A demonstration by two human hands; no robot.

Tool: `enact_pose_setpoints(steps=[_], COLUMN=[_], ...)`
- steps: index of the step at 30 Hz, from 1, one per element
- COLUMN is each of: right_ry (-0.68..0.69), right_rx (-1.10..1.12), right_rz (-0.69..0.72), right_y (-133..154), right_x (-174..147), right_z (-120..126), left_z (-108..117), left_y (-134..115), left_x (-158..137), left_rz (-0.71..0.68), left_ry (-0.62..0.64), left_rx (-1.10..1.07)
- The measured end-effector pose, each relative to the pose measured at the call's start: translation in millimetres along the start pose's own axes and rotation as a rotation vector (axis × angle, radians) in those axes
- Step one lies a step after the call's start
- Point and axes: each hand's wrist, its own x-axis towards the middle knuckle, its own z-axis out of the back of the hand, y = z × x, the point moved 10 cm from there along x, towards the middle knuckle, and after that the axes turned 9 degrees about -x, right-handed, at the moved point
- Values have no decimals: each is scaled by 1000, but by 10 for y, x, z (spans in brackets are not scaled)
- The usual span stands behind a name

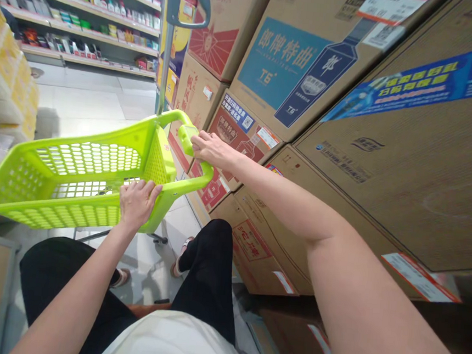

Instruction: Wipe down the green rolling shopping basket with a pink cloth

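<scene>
A bright green plastic shopping cart (73,147) with perforated walls stands across my front, its basket pointing left. No goods show inside the basket. My left hand (138,201) is closed over the near side rim of the cart, close to the handle end. With my right hand (206,146) I grip the handle bar (202,179) at the cart's right end, fingers wrapped over it. The fingertips of both hands are partly hidden behind the rim and the bar.
Stacked cardboard cartons (279,65) with printed labels and price tags wall off the right side. Yellow and white packages (11,75) are piled at the left. Shelves (97,10) full of bottles and boxes stand at the back, beyond a tiled floor (89,101).
</scene>
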Motion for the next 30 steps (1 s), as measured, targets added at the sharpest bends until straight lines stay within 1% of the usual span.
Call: enact_pose_setpoints(steps=[4, 7, 10, 14, 17, 19, 21, 23, 25, 26, 30], right_ry=[74, 148, 171, 158, 123, 106, 146, 232, 298, 314, 341], right_rx=[88, 69, -25, -145, -166, -216, -323, -433, -498, -507, -443], right_rz=[11, 38, 96, 153, 257, 338, 402, 436, 406, 369, 121], right_y=[134, 223, 314, 401, 507, 577, 620, 630, 613, 604, 567], right_x=[-186, -197, -81, 179, 361, 427, 426, 349, 231, 167, -64], right_z=[-125, -226, -287, -344, -318, -273, -267, -290, -276, -249, -92], left_z=[-19, -20, -17, -10, 5, 18, 30, 34, 34, 37, 56], left_y=[51, 67, 51, 14, -9, -5, 0, -6, -21, -27, -46], left_x=[-8, -9, 1, 3, -14, -27, -36, -41, -43, -43, -43], left_rz=[5, -1, -23, -49, -67, -71, -80, -96, -109, -110, -88], left_ry=[4, -1, 4, 22, 10, -13, -39, -54, -57, -57, -61], left_rx=[-29, -43, -2, 25, 8, -18, -25, 0, 29, 38, 34])
